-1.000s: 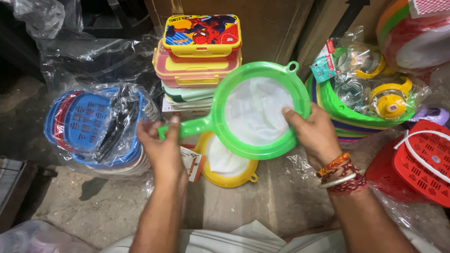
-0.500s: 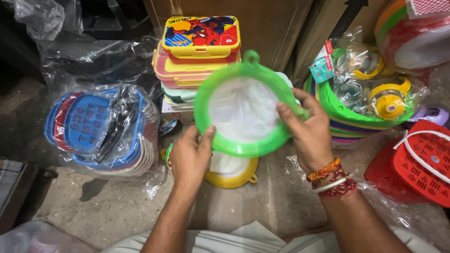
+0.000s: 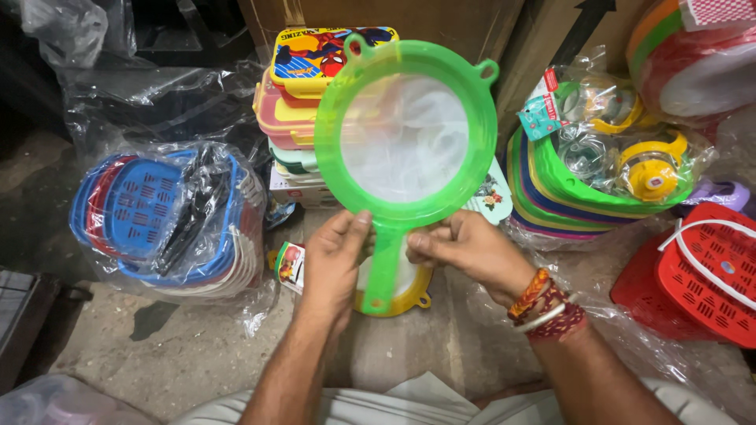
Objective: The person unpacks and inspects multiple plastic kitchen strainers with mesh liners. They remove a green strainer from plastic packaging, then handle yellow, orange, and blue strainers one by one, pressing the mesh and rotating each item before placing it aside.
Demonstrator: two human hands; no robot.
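Note:
A round green plastic sieve [image 3: 405, 134] with white mesh is held upright in front of me, its handle pointing down. My left hand [image 3: 335, 260] grips the rim's lower left where the handle begins. My right hand [image 3: 465, 248], with beaded bracelets at the wrist, pinches the handle's top from the right. Below the green handle a yellow-rimmed sieve [image 3: 413, 291] lies on the floor, mostly hidden by my hands.
A stack of colourful lunch boxes [image 3: 295, 102] stands behind the sieve. Blue and red baskets in a plastic bag [image 3: 165, 212] lie at left. Bagged green and yellow wares [image 3: 606, 165] and red baskets [image 3: 701, 271] sit at right. Cardboard boxes [image 3: 551, 47] stand behind.
The green sieve has been turned so its handle now points down. Both hands have shifted from the rim to the base of the handle.

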